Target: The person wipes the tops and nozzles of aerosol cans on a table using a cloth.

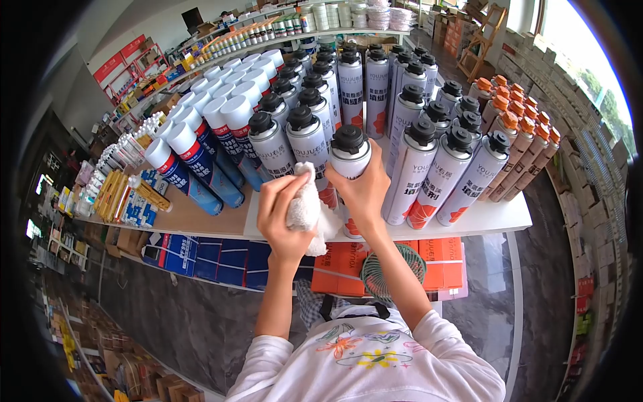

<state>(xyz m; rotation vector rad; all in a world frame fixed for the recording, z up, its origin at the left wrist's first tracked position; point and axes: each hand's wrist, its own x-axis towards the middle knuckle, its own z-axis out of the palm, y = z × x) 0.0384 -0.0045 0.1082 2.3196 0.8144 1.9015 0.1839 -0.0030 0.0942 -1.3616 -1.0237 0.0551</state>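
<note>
My left hand [287, 209] is closed around a crumpled white cloth [307, 204], held in front of the spray cans. In my right hand [365, 187] is a white foam filler can [351, 158] with a black cap, gripped around its upper body. That can is upright at the front of the table, but I cannot tell whether its base touches the surface. Similar black-capped cans [410, 175] stand close on its right, and more of them [271, 144] on its left and behind.
Blue spray cans with white caps [194, 161] stand left, brown cans with orange caps [512, 141] right. The white table edge [495, 218] runs across the front. Below are orange boxes [338, 268], blue boxes [214, 258] and a green wire basket [394, 271].
</note>
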